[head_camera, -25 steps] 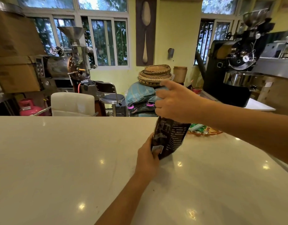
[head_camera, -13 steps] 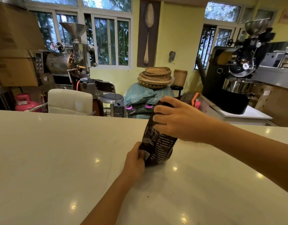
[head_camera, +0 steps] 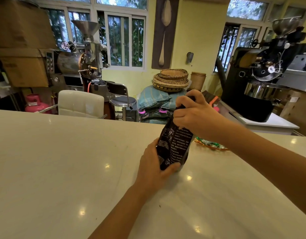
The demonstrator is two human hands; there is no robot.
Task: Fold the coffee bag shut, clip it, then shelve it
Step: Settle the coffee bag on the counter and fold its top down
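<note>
A black coffee bag [head_camera: 174, 145] with white print stands on the white counter [head_camera: 62, 169], leaning a little to the right. My left hand [head_camera: 154, 171] wraps around its lower part, thumb across the front. My right hand [head_camera: 193, 114] is closed over the bag's top, which is crumpled under my fingers and mostly hidden. No clip is in sight.
A colourful packet [head_camera: 209, 144] lies on the counter just behind my right forearm. Beyond the counter's far edge stand a white chair [head_camera: 80, 104], a stool [head_camera: 123, 100], stacked baskets [head_camera: 171, 80] on sacks, and two coffee roasters [head_camera: 83, 61] [head_camera: 262, 80].
The bag has stayed on the counter between both hands. My left thumb has come round onto the bag's front, and my right hand has closed tighter over the top.
</note>
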